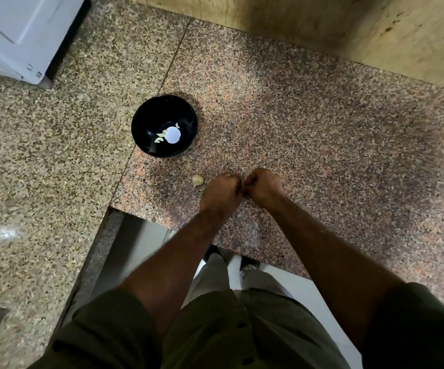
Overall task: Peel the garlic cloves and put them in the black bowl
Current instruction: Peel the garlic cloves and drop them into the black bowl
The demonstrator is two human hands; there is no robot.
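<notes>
A black bowl (146,121) stands on the granite counter and holds a few peeled pale garlic cloves (160,137) beside a white round spot at its bottom. A piece of unpeeled garlic (197,180) lies on the counter, below the bowl and just left of my hands. My left hand (222,189) and my right hand (263,185) are curled, knuckles up, and meet fingertip to fingertip above the counter. Whatever they pinch between them is hidden by the fingers.
The speckled granite counter (308,134) runs in an L shape, with its front edge just under my forearms. A white appliance (15,35) sits at the far left corner. A beige tiled wall (375,30) borders the back right.
</notes>
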